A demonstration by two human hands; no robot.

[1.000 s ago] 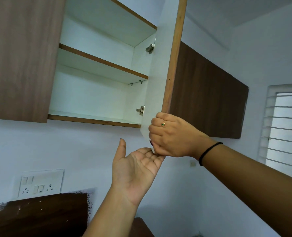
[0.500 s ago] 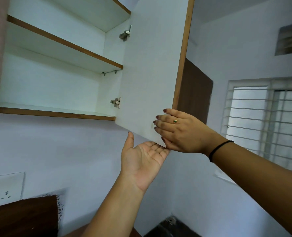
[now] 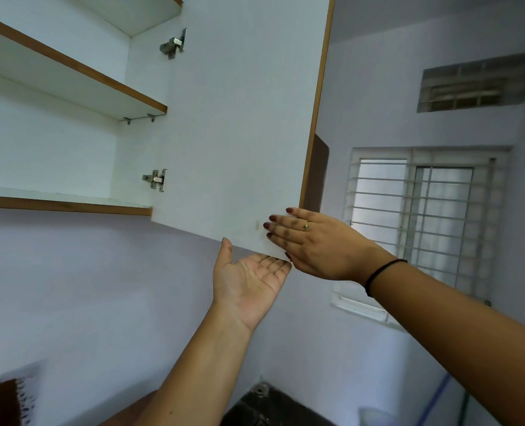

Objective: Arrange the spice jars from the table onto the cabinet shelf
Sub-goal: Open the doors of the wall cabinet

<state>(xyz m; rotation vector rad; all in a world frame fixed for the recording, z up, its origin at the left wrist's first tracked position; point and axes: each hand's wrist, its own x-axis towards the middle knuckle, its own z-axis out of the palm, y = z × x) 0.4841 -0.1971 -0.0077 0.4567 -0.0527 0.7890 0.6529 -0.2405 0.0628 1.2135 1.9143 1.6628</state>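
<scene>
White room, one cabinet door, two shelves, left hand and right hand flat-fingered against it

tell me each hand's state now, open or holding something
Left hand: open, palm up below the cabinet door's lower corner.
Right hand: open, straight fingers flat on that door.

The flat white cabinet door had a smooth, matt laminate face with a brown wood-grain edge strip. The white cabinet shelves had the same matt finish and wood-grain front edges. The silver door hinges were bare, shiny metal. The pale wall carried matt paint. The white window grille appeared to be painted metal.
</scene>
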